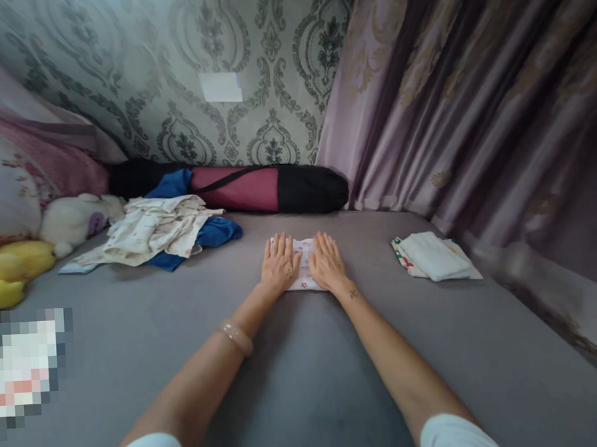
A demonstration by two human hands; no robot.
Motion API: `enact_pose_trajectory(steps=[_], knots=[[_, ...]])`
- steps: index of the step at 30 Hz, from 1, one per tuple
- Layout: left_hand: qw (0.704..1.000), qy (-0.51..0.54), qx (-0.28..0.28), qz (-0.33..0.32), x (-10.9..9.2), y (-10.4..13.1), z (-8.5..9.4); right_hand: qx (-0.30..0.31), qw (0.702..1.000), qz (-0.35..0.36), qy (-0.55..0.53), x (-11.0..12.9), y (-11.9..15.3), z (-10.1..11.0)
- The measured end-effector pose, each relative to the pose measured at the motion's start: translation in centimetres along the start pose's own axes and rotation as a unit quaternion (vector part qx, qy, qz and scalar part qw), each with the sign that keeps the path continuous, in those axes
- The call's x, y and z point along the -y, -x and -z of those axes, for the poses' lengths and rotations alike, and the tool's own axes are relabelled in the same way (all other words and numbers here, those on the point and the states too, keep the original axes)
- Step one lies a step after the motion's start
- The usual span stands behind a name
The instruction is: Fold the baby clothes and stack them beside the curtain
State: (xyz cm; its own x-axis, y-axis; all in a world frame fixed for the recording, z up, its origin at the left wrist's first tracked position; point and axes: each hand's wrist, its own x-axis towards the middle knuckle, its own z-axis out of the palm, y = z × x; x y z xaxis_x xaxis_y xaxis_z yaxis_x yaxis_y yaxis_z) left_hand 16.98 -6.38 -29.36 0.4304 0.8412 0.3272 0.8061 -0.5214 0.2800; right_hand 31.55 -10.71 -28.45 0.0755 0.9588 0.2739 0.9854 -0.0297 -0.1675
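Note:
A small folded white cloth with pinkish-red flower prints (305,264) lies on the grey bed sheet (305,356) in front of me. My left hand (280,263) rests flat on its left side, fingers stretched out and pointing away from me. On its right side my right hand (327,259) is pressed down in the same way, palm against the fabric. Only a strip of the cloth shows between the two hands, plus a bit at its far and near edges. Whatever is under the palms is hidden.
To the left lies a loose heap of cream (153,224) and blue clothes (219,231), beside a white plush toy (71,221) and yellow plush (20,265). A stack of folded cloths (435,256) sits right. Along the wall runs a maroon-and-black long bag (249,189). Curtains (412,97) hang right.

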Motion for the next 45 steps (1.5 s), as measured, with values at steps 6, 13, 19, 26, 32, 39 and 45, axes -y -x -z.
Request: enact_pose_trajectory(steps=[6, 13, 19, 26, 32, 39, 45], knots=[[0.995, -0.003, 0.101, 0.013, 1.3, -0.3, -2.3, 0.106, 0.994, -0.031, -0.008, -0.9, 0.5, -1.7], [0.986, 0.053, 0.024, 0.159, 3.7, -0.7, -0.6, -0.035, 0.999, 0.004, -0.025, 2.6, -0.9, 0.7], [0.974, 0.031, -0.028, 0.223, 4.8, 1.9, -0.1, 0.103, 0.994, 0.022, -0.024, 4.7, -0.7, -1.5], [0.971, 0.065, -0.094, 0.211, 4.5, 2.4, -0.2, 0.021, 0.998, 0.053, -0.026, 6.9, -1.7, -2.0], [0.967, 0.089, -0.106, 0.214, 4.5, 2.5, -0.1, 0.053, 0.997, 0.061, -0.017, 8.0, -2.5, -1.9], [0.961, 0.127, -0.105, 0.224, 4.9, 2.6, 0.4, 0.084, 0.989, 0.120, -0.024, 8.7, -2.1, -3.7], [0.974, 0.086, -0.058, 0.200, 4.9, 2.6, 0.8, 0.073, 0.981, 0.095, -0.152, 7.3, -2.7, -3.1]])
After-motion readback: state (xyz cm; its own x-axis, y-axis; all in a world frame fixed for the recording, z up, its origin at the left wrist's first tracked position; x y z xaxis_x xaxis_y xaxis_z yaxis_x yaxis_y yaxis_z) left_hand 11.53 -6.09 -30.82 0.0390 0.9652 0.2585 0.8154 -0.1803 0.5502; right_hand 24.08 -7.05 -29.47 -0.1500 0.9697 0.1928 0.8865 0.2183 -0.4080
